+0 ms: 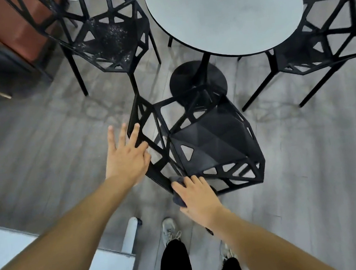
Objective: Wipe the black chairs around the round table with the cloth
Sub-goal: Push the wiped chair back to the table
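Left hand [128,157] fingers spread, resting against near black chair [214,143] backrest frame; right hand [195,195] presses dark cloth [178,199] onto seat's front edge.

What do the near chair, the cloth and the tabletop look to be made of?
Near chair: probably moulded plastic or coated metal, matte black; a rigid faceted openwork frame.
Cloth: soft dark grey fabric, bunched under the right hand.
Tabletop: smooth pale grey slab with a thin dark edge, perhaps laminate or stone-look; unclear.
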A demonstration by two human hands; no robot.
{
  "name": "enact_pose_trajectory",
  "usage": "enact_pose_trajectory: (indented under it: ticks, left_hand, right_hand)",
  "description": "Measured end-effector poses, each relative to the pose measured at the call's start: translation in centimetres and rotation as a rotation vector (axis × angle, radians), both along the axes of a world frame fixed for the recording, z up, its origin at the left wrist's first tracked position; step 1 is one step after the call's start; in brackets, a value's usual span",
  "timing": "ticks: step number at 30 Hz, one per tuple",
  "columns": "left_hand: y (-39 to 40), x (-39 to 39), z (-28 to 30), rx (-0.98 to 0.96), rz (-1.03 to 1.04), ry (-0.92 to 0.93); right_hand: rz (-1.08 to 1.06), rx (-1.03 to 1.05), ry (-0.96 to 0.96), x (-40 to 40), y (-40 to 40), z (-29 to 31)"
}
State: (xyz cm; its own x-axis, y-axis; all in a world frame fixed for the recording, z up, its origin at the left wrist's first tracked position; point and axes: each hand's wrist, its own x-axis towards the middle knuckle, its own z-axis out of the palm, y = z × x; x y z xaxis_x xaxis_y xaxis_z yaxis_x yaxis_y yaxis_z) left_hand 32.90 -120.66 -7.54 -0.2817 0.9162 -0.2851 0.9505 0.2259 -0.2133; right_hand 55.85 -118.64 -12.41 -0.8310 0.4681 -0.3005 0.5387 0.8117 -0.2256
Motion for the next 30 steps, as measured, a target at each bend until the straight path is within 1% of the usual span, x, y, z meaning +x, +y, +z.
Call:
enact_pose_trajectory:
  ticks: [2, 3, 8, 11, 14, 16, 19, 21, 24, 26, 28, 30]
  left_hand:
    - [-1.5, 3.0, 0.4, -0.005, 0.035, 0.049]
    - [-2.3, 4.6, 0.6, 0.002, 0.049, 0.038]
    - [-5.5, 12.7, 0.5, 0.041, 0.080, -0.106]
    - [-6.4, 17.2, 0.1, 0.050, 0.086, -0.209]
    - [-6.6, 20.5, -0.3, 0.104, 0.033, -0.301]
    - [-6.3, 22.0, -0.2, 0.124, 0.002, -0.354]
    - [-5.1, 23.6, -0.2, 0.114, -0.050, -0.376]
    - [-3.9, 24.7, -0.4, 0.085, -0.025, -0.385]
    - [-2.0, 27.1, -1.0, 0.033, -0.008, -0.360]
    - [-0.9, 28.6, -1.5, 0.034, -0.010, -0.318]
    - [-0.4, 29.3, -1.8, 0.059, 0.001, -0.299]
    - [-0.2, 29.5, -1.8, 0.069, 0.013, -0.294]
  right_hand:
    - [0.089, 0.004, -0.018, 3.0, 0.7, -0.1]
    - [0.140, 0.018, -0.029, 4.6, 1.2, -0.2]
    - [0.381, 0.087, -0.079, 12.9, 4.4, 0.7]
    - [0.408, 0.162, -0.102, 17.7, 6.5, 1.3]
    - [0.393, 0.221, -0.170, 22.2, 8.8, 1.3]
    - [0.351, 0.251, -0.231, 24.6, 10.4, 1.3]
    - [0.244, 0.307, -0.295, 27.5, 12.9, 1.3]
    - [0.159, 0.365, -0.312, 29.1, 14.4, 1.5]
    - [0.047, 0.436, -0.377, 30.9, 16.0, 2.3]
    - [-0.062, 0.460, -0.408, 31.8, 16.7, 2.6]
    - [-0.214, 0.380, -0.411, 32.2, 17.2, 3.1]
    - [-0.343, 0.261, -0.359, 32.1, 17.2, 3.8]
